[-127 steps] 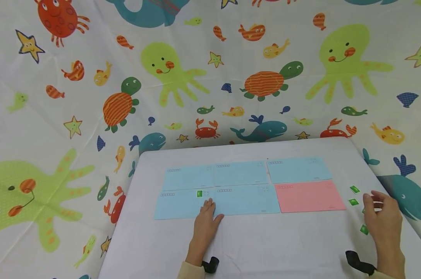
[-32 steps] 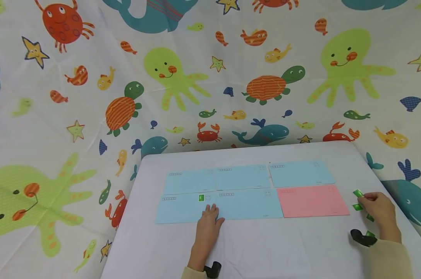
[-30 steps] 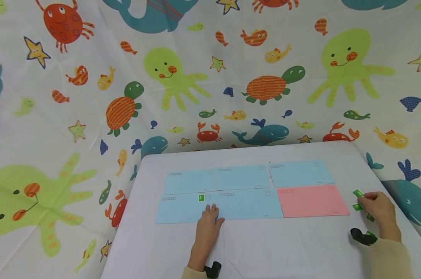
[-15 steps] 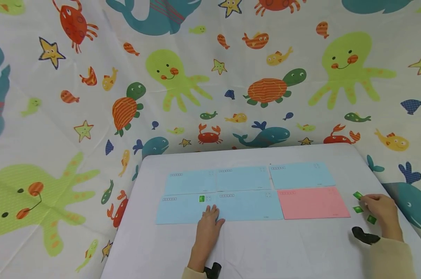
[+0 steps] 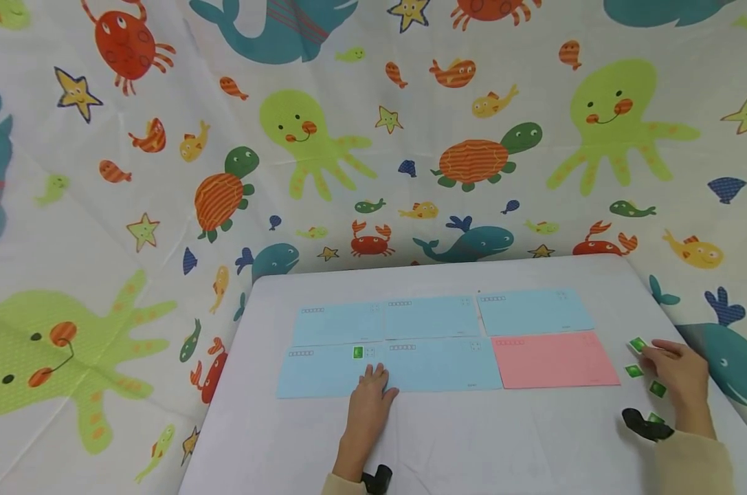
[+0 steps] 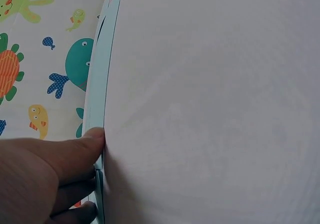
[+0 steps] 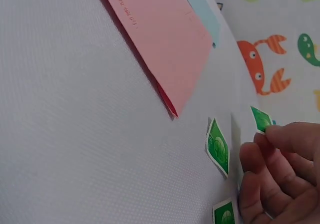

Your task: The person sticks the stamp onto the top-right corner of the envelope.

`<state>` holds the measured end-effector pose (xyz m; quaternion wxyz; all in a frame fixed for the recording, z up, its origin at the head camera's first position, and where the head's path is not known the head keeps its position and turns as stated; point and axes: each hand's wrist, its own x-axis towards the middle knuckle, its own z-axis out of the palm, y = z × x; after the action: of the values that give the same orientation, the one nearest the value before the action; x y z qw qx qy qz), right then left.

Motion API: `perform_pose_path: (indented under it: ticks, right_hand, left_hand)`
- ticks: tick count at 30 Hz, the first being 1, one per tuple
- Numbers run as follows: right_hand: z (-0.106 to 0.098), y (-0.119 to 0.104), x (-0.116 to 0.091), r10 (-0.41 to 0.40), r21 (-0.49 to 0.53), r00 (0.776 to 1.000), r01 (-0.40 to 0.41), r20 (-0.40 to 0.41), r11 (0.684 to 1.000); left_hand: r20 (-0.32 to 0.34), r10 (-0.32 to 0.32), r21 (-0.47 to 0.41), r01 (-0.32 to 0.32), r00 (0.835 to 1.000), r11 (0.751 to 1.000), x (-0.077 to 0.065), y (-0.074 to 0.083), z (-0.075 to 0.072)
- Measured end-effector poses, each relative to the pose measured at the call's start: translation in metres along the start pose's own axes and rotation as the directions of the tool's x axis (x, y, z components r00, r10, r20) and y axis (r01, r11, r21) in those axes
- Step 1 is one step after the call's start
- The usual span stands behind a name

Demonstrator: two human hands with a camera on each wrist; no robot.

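In the head view my left hand (image 5: 367, 409) lies with its fingers straight across the near edges of two blue envelopes, the lower left one (image 5: 324, 378) and the lower middle one (image 5: 438, 371). A green stamp (image 5: 358, 353) sits on the lower left envelope by its printed stamp boxes. At the table's right side my right hand (image 5: 682, 371) pinches a green stamp (image 7: 261, 118) by its edge between thumb and finger, seemingly just off the cloth. Other loose green stamps (image 5: 634, 371) lie close to that hand, one (image 5: 655, 418) partly hidden by the black wrist mount.
A pink envelope (image 5: 555, 361) lies at the lower right of the group. Behind are more blue envelopes (image 5: 534, 311). The white-covered table (image 5: 503, 440) meets a sea-animal patterned cloth (image 5: 410, 151) at its back and sides.
My right hand has come down from above the stamps onto the farthest one and pinches it. Over the last half second that stamp has shifted slightly. My left hand stays in place.
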<state>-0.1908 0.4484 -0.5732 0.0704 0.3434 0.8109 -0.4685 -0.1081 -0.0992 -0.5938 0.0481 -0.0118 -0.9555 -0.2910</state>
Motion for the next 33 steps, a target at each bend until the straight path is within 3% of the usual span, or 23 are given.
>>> perform_pose_path:
  ticks: [10, 21, 33]
  right_hand:
    - [0.005, -0.011, -0.011, -0.065, 0.013, 0.998, 0.065, -0.001, 0.998]
    - [0.009, -0.013, -0.023, -0.13, 0.154, 0.99, 0.12, 0.05, 0.981]
    - [0.017, -0.013, -0.039, -0.225, 0.057, 0.974, 0.224, 0.0, 0.973]
  left_hand:
    - [0.005, 0.002, -0.003, -0.002, 1.0, 1.0, 0.002, -0.001, -0.004]
    - [-0.002, 0.003, -0.002, -0.003, 1.0, 1.0, 0.003, -0.003, -0.005]
    - [0.009, 0.017, 0.007, -0.017, 1.0, 1.0, 0.0, -0.007, -0.001]
